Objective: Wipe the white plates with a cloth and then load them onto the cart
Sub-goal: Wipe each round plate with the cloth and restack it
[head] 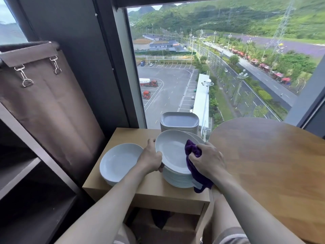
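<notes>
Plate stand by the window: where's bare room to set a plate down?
The round table on the right shows bare wood. On the stand, only the back-left corner, between the round plates and the square stack, is free. The middle is crowded: oval stack, left hand gripping a plate, right hand holding cloth.

A stack of grey square trays (179,120) sits at the far edge of the light wooden worktop (149,196), against the window (228,50). A round wooden table (272,155) stands just beside the worktop's right edge. Outside lie a car park (167,76), a red truck (146,94), a road (255,81) and green hills (228,13).
</notes>
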A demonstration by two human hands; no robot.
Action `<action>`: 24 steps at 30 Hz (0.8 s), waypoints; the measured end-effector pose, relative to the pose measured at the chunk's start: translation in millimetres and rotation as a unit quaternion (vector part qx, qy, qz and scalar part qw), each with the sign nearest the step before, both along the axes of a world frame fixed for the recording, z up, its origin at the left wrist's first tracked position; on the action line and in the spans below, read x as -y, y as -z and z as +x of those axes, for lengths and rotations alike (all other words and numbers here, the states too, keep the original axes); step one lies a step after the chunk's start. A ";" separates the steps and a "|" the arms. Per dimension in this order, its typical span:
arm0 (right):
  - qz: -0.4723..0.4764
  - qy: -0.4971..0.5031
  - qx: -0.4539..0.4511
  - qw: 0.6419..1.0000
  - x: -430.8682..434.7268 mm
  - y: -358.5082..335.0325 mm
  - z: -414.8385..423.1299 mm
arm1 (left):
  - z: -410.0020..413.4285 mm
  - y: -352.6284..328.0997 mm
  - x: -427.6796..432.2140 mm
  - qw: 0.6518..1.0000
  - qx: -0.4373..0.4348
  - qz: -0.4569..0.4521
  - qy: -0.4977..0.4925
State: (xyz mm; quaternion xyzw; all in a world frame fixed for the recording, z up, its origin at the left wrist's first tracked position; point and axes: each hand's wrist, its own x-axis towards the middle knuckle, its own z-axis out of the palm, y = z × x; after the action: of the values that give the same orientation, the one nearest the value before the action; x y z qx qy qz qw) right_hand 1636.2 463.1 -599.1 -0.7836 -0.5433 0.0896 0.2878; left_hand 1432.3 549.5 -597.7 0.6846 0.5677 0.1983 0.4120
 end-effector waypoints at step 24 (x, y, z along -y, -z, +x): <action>0.006 -0.073 0.068 0.995 -18.5 1.7 -34.8 | -152.4 63.7 -12.6 0.941 0.116 -0.030 -0.315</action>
State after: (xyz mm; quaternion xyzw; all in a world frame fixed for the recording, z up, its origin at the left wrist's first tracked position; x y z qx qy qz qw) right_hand 1601.4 481.6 -600.8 -0.7443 -0.6181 0.0540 0.2472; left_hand 1279.9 562.1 -661.4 0.4303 0.7083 0.3788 0.4119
